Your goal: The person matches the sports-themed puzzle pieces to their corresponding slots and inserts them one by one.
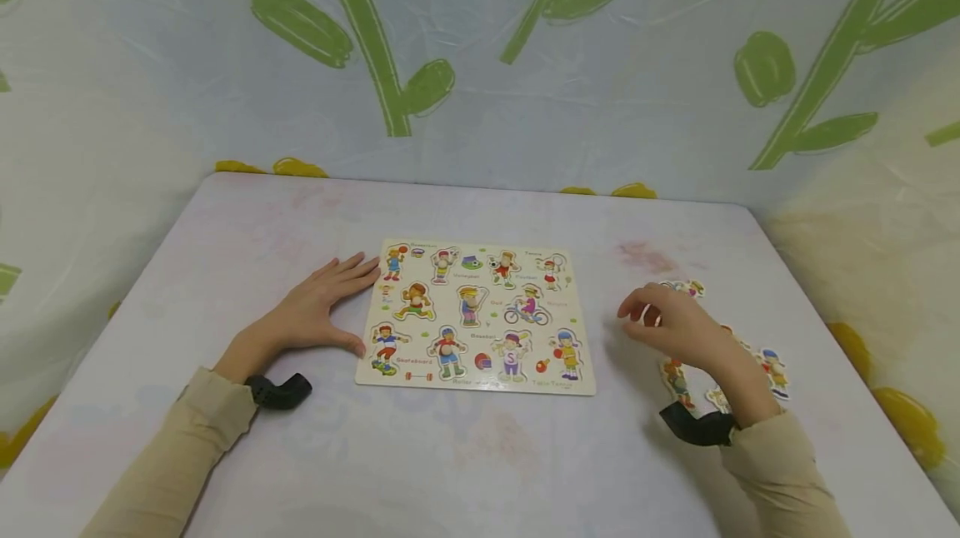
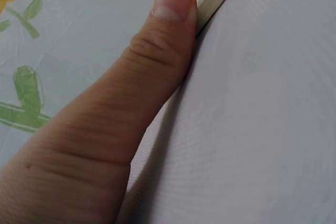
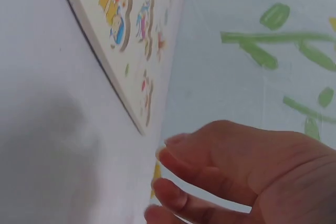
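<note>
A flat wooden puzzle board (image 1: 480, 401) lies on the table in front of me, printed with children playing sports in figure-shaped recesses. Fingers spread, my left hand (image 1: 318, 301) rests at the board's left side. Its thumb (image 2: 170, 3) touches the board's edge in the left wrist view. To the right of the board my right hand (image 1: 678, 326) hovers with loosely curled fingers, and I see nothing held in it. Beneath and around that hand lie several loose puzzle pieces, among them a figure piece (image 1: 677, 382) and another (image 1: 774, 373). The hand and forearm partly hide the pile.
The pale tabletop (image 1: 480, 471) ends at a back edge against a hanging cloth (image 1: 525, 122) with green leaf prints. A black wrist device (image 1: 281, 392) is on the left wrist and another black device (image 1: 697, 425) on the right.
</note>
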The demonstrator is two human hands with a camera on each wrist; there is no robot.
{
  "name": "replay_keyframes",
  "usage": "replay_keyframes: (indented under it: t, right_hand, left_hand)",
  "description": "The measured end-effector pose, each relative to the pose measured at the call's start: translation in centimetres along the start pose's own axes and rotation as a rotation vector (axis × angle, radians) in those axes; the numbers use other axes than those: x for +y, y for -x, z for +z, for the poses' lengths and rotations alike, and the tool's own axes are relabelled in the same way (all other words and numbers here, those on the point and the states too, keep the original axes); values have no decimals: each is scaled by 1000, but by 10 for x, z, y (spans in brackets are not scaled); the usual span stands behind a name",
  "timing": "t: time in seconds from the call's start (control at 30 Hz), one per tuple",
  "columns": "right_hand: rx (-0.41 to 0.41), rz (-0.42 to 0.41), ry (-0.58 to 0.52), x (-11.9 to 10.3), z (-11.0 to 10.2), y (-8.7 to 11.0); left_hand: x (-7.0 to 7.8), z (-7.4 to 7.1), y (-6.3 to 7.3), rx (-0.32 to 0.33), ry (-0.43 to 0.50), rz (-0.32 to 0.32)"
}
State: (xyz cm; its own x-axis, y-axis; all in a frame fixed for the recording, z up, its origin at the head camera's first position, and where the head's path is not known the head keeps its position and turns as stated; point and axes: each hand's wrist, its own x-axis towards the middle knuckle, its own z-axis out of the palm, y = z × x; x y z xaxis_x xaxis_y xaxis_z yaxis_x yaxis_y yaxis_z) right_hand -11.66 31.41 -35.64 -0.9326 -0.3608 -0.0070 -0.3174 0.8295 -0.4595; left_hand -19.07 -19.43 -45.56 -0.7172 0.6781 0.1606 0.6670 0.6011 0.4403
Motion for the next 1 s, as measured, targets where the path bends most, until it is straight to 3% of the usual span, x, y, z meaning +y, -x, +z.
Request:
replay_keyframes:
  t: [0.13,0.27,0.43,0.6,0.77,1.0]
  right_hand:
    - [95,16,11,12,-5,6]
    - [179,89,19,26,-11,11]
    - [204,190,47,42,-17,15]
    - [173,255,43,53,-19,17]
    - [78,303,13,59,-17,17]
    - [6,317,-5,63,-12,14]
  left_hand:
    - [0,0,-1,-1,-2,2]
    - [0,0,-1,3,1,5]
    - [1,1,-1,6,4,12]
    - [0,1,-1,6,-2,10]
    - [0,1,-1,2,-1,4]
    - [0,1,0,-2,-2,-6]
